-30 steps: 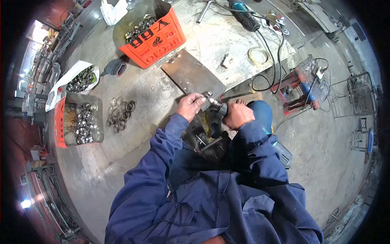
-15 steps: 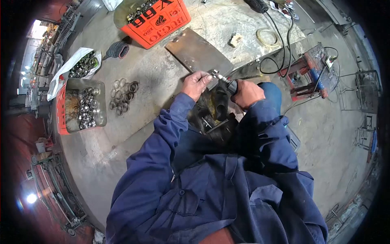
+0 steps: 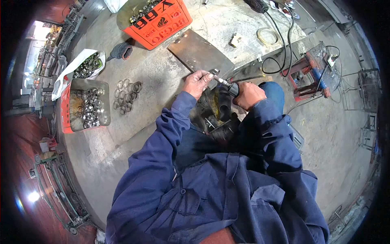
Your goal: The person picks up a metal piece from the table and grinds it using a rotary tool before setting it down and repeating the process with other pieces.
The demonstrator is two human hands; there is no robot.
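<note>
My left hand is closed on a small metal part, pinched between thumb and fingers above the near edge of a flat metal plate. Wrapped round the dark body of a rotary tool is my right hand. The tool's pale tip points left and lies at the small part; whether they touch is too small to tell. Below the tool stand dark metal pieces between my knees.
Left on the table are metal rings, a cut-open container of shiny parts, a white bag and a glove. An orange container stands behind. Right are a tape roll, cables and a red stand.
The whole view has shifted slightly. My left fingers and the small metal part have changed their angle a little at the tool tip. Both hands keep their holds.
</note>
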